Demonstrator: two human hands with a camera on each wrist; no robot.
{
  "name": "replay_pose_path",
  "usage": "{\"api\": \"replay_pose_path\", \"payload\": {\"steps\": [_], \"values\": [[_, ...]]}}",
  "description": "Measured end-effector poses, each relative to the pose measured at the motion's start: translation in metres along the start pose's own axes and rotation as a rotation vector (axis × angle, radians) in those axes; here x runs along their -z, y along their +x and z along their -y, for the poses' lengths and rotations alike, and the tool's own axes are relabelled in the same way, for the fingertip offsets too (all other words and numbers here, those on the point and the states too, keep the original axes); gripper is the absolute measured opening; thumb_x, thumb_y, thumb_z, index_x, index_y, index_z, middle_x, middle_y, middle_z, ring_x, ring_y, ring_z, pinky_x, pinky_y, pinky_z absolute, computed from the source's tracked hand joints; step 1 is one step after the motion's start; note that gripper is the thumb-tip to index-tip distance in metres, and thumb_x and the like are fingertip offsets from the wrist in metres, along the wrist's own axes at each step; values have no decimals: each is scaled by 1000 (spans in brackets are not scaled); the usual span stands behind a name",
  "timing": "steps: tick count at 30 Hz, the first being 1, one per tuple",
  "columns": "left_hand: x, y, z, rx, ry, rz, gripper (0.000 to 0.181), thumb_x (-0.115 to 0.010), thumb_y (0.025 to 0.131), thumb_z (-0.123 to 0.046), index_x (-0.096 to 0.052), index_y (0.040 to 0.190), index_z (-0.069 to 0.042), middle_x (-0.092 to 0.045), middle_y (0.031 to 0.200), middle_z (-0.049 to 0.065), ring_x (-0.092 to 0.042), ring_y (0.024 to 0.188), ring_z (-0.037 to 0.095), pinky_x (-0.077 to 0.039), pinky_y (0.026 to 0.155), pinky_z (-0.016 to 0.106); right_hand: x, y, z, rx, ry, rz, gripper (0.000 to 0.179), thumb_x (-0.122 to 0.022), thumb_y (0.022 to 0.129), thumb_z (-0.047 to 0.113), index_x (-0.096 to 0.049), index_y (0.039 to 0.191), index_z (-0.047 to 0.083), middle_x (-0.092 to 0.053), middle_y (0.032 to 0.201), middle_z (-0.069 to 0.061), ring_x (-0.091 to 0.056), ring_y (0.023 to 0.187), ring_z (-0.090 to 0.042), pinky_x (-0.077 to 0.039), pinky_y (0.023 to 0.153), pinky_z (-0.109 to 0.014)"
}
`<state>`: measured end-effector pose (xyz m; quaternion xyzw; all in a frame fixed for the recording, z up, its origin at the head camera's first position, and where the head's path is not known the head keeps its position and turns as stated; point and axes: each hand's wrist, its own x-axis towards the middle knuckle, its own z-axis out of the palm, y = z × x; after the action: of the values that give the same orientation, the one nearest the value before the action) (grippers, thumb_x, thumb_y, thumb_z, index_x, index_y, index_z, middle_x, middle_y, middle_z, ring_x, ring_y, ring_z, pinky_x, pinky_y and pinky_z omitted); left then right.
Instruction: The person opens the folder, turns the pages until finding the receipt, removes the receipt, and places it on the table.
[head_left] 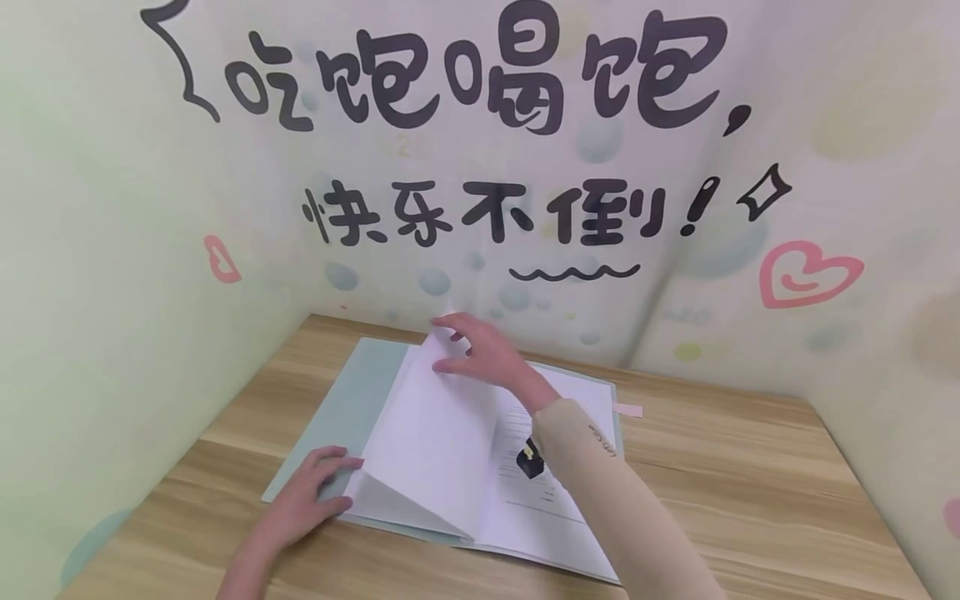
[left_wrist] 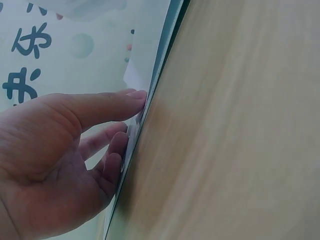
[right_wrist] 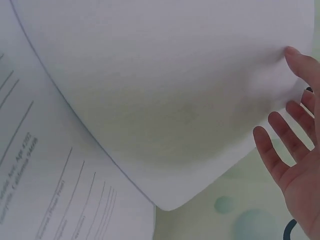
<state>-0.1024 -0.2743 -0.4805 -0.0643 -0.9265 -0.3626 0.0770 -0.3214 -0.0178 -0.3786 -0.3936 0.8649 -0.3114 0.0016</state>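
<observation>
A document folder [head_left: 341,400] with a pale blue cover lies spread out on the wooden table. A white sheet [head_left: 435,433] rises from its middle and leans left, its visible side blank. Near the far edge of that sheet, my right hand [head_left: 480,354] touches it with thumb and fingers spread. In the right wrist view the thumb presses the sheet [right_wrist: 175,90], and the other fingertips lie by its edge. My left hand [head_left: 303,492] rests at the near left corner, its fingertips against the paper edge. Printed paper [head_left: 517,500] shows on the folder's right side, partly behind the right forearm.
The wooden table [head_left: 735,475] extends to both sides of the folder. A pale pink tab [head_left: 628,410] sticks out from the folder's right edge. Behind stands a wall [head_left: 480,150] with large black lettering, and a small black device [head_left: 530,460] sits under the right wrist.
</observation>
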Motion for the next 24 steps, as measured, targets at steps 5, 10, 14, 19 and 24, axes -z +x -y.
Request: {"api": "replay_pose_path", "payload": {"steps": [5, 10, 14, 19, 24], "values": [[3, 2, 1, 66, -74, 55, 49, -78, 79, -9, -62, 124, 0, -48, 138, 25, -59, 115, 40, -52, 94, 45, -12, 4, 2, -17, 24, 24, 71, -79, 83, 36, -48, 146, 21, -51, 146, 2, -60, 117, -16, -53, 92, -33], [6, 4, 0, 134, -93, 108, 59, -78, 79, -13, -55, 131, 7, -43, 143, 25, -58, 113, 39, -52, 90, 44, -23, 7, 4, -16, 49, 47, 71, -80, 83, 35, -48, 145, 21, -50, 145, 2, -57, 120, -17, -48, 100, -36], [8, 5, 0, 145, -98, 117, 61, -77, 79, -12, -54, 131, 8, -43, 143, 25, -58, 113, 38, -52, 88, 36, -31, 9, 3, -3, 69, 63, 71, -81, 81, 34, -49, 144, 21, -51, 145, 0, -54, 122, -19, -43, 106, -37], [9, 6, 2, 141, -104, 124, 59, -76, 78, -11, -55, 130, 8, -43, 143, 25, -58, 114, 39, -52, 88, 33, -43, 13, 1, -6, 58, 97, 76, -82, 80, 32, -47, 145, 17, -48, 148, -3, -52, 126, -21, -39, 112, -39], [9, 6, 3, 152, -118, 135, 58, -76, 79, -9, -55, 131, 7, -42, 144, 25, -57, 115, 38, -50, 85, 26, -56, 17, -4, -23, 33, 114, 81, -83, 79, 31, -44, 148, 15, -45, 151, -4, -48, 133, -22, -35, 116, -39]]}}
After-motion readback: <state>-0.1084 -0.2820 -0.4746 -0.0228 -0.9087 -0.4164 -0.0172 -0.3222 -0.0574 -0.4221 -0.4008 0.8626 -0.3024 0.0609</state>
